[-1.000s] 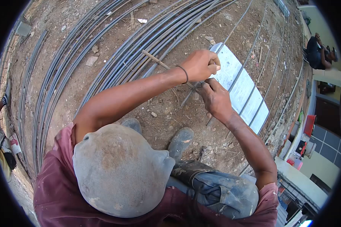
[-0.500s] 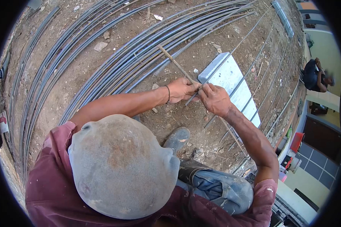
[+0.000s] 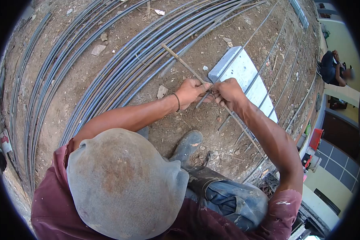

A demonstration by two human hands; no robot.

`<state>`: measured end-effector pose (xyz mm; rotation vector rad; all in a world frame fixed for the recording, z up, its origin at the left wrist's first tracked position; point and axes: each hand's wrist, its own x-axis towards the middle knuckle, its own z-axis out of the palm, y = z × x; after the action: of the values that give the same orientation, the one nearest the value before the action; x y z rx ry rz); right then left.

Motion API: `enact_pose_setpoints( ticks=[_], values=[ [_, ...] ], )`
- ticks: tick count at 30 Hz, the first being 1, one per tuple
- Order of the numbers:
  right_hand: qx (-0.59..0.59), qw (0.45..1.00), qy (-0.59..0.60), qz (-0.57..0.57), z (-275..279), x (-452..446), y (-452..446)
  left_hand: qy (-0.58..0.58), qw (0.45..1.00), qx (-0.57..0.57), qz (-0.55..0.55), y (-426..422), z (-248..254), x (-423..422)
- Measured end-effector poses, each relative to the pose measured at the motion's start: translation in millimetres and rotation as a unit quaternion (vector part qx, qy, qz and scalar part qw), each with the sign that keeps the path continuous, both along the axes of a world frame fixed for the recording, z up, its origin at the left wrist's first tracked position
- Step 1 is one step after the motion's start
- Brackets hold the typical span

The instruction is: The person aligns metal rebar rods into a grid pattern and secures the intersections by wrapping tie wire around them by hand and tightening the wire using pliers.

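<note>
A long thin tan rod (image 3: 182,61) runs slantwise and crosses a steel reinforcing bar (image 3: 264,24) where both hands meet. My left hand (image 3: 191,94) is closed at the crossing, its thumb and fingers pinching the tan rod. Right beside it, my right hand (image 3: 230,93) is closed with its fingers bent over the same crossing; what they grip is hidden. Under the bars by the right hand lies a pale grey slab (image 3: 244,76). More parallel bars stretch across it.
Bundles of long steel bars (image 3: 120,68) curve over the dirt to the left. A blue-grey block (image 3: 299,14) supports the bars' far ends. At right, another person (image 3: 333,68) sits near a building. A boot (image 3: 188,144) stands on the ground below the hands.
My right hand has turned at the crossing, with its fingers now curled lower. My left hand stays at the tan rod. The whole view has shifted slightly.
</note>
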<state>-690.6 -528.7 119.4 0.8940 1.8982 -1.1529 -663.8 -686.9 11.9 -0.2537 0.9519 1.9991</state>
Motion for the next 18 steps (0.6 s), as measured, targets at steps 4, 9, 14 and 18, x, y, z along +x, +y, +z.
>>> enact_pose_setpoints(
  ticks=[4,9,14,18],
  values=[
    [0.069,0.983,0.162,0.051,23.5,26.7,23.3,0.004,1.0,0.003,-0.028,-1.7,-1.6,-1.0],
    [-0.004,1.0,0.02,0.001,75.7,159.0,105.3,-0.014,0.996,0.072,-0.054,-5.3,-5.1,0.6],
    [0.215,0.943,-0.067,0.247,-53.2,372.0,103.4,-0.03,0.989,0.1,-0.102,-4.2,-5.5,-8.4],
    [0.226,0.964,0.069,0.12,-100.5,445.1,46.6,-0.034,0.992,0.077,-0.096,-10.3,-1.6,-7.0]
  ],
)
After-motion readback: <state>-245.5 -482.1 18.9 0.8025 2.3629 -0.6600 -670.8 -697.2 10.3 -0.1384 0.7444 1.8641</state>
